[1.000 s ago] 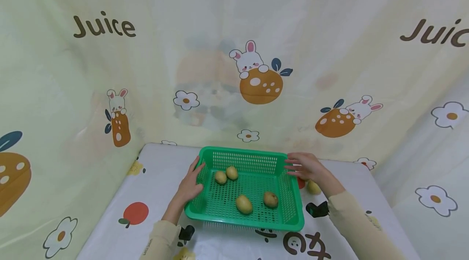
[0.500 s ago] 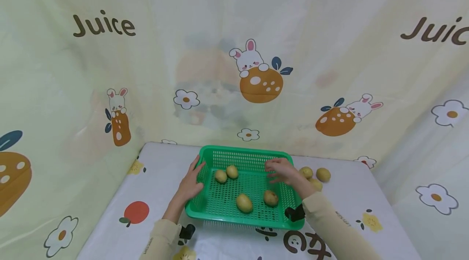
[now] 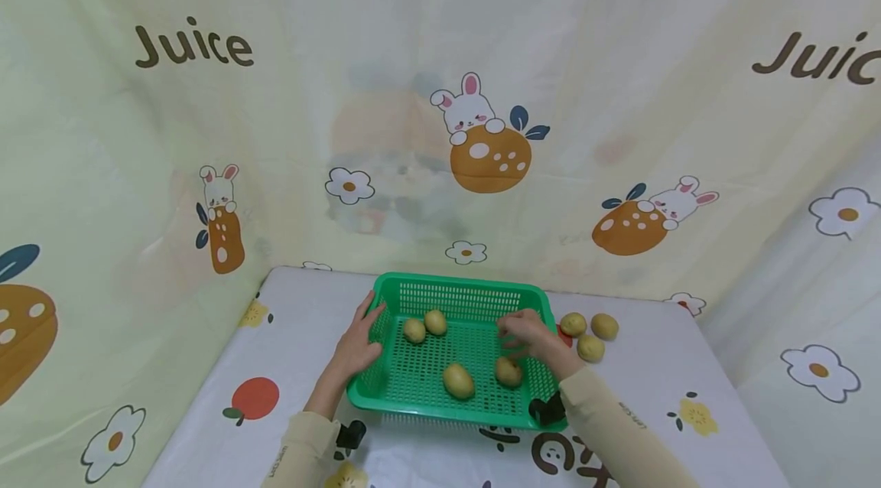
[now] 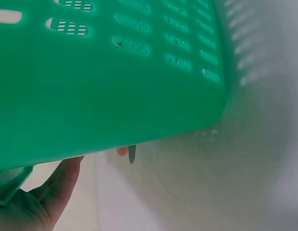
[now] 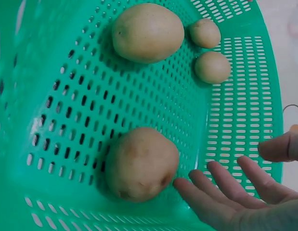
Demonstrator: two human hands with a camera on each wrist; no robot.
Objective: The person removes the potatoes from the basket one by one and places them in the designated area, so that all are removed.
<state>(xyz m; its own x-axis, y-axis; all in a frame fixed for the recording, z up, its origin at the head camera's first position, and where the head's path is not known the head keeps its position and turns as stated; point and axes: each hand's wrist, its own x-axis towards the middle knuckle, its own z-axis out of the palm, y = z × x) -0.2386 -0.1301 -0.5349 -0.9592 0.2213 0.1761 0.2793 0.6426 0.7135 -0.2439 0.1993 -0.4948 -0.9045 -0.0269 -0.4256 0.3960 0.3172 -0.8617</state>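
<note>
"Right hand (image 3: 526,331) has moved from the basket's (image 3: 454,413) right rim down inside it."
"Does it hold anything?"
"No, its fingers are loose, just beside the spotty potato (image 5: 141,166). I think the work is now at that potato."
"And the left hand (image 3: 354,346)?"
"It stays on the left rim, fingers straight."
"Where is the basket?"
"By the bench's (image 3: 303,343) far edge, with four potatoes (image 3: 458,381) inside. Three more potatoes (image 3: 590,348) lie toward the far right corner."
</note>
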